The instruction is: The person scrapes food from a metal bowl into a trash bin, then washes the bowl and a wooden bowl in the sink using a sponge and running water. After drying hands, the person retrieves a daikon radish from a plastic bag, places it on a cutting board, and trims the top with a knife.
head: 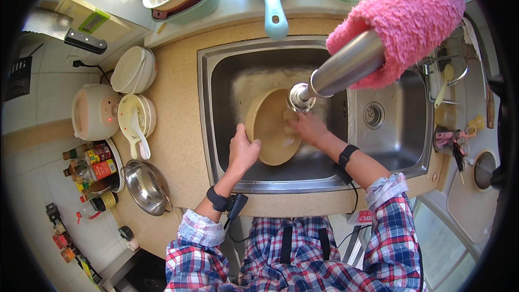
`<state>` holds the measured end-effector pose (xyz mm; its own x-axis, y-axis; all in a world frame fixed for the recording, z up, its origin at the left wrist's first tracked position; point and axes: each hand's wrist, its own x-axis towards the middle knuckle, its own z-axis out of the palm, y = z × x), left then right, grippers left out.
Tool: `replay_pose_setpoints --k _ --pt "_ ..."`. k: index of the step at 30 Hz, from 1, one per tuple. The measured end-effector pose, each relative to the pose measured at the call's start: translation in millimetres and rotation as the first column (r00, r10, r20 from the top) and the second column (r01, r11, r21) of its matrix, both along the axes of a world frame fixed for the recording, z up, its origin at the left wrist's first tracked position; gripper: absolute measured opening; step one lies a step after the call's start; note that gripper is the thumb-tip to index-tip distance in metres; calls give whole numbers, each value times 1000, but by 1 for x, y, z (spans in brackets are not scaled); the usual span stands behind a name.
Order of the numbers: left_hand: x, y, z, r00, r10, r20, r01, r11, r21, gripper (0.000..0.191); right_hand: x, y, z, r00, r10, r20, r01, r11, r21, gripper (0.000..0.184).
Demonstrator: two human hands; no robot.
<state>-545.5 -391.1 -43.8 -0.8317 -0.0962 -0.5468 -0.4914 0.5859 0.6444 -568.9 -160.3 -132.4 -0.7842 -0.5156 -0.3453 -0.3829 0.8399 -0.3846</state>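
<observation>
A beige basin [275, 134] is held tilted inside the larger bowl of a stainless steel sink [227, 65]. My left hand [245, 148] grips the basin's left rim, thumb and fingers around the edge. At the basin's right inner side is my right hand [307, 127], its fingers blurred under the faucet head [301, 97]; whether they hold something cannot be told. The faucet's metal neck [348, 63] rises to the upper right, wrapped in a pink fluffy cover [409, 24]. Both wrists wear black straps.
A smaller sink bowl with a drain [373, 115] lies at right. Left on the counter stand a rice cooker [95, 113], white bowls [134, 71], metal bowls [146, 188] and bottles [95, 170]. A blue ladle's handle [275, 16] overhangs the sink's back edge; a knife [85, 40] is upper left.
</observation>
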Motion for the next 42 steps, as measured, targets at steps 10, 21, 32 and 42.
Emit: replay_pose_setpoints --k 10,21,32,42 --pt "-3 8 10 967 99 -233 -105 994 -15 24 38 -48 -2 911 -324 255 397 857 -329 44" --pt "5 -5 6 982 147 -122 -134 985 109 23 0 -4 4 992 -98 -83 101 995 25 37" --pt "8 -23 -4 996 55 68 -65 987 147 24 12 -12 -3 981 -117 156 124 992 -33 31" --pt "-4 -8 7 920 252 301 -360 847 392 41 18 -75 22 974 -23 225 185 651 -736 39"
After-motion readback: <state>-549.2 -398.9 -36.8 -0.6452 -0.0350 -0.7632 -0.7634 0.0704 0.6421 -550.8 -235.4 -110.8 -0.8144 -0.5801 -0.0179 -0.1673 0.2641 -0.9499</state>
